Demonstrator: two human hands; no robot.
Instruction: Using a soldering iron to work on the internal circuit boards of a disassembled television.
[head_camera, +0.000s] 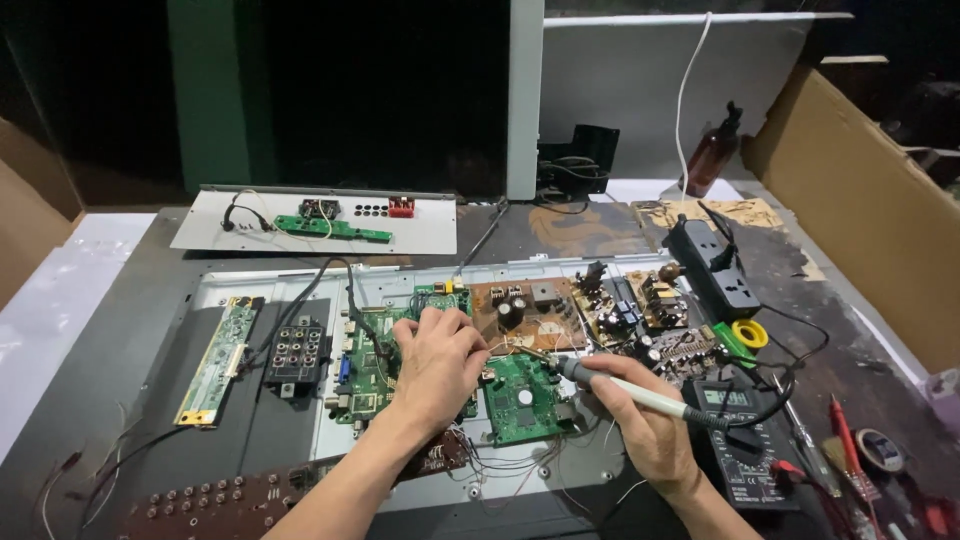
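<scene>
Within right grip (640, 415): apparently soldering iron (625, 390).

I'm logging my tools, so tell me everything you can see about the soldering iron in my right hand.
The soldering iron is a slim pen-shaped tool with a pale, whitish barrel, a dark collar near the front and a thin metal tip. The right hand grips it like a pen, tilted, tip pointing up-left toward the edge of the small green circuit board, close to the left hand. Whether the tip touches the board cannot be told. A dark cable leaves its rear end, running right over the black multimeter.
</scene>
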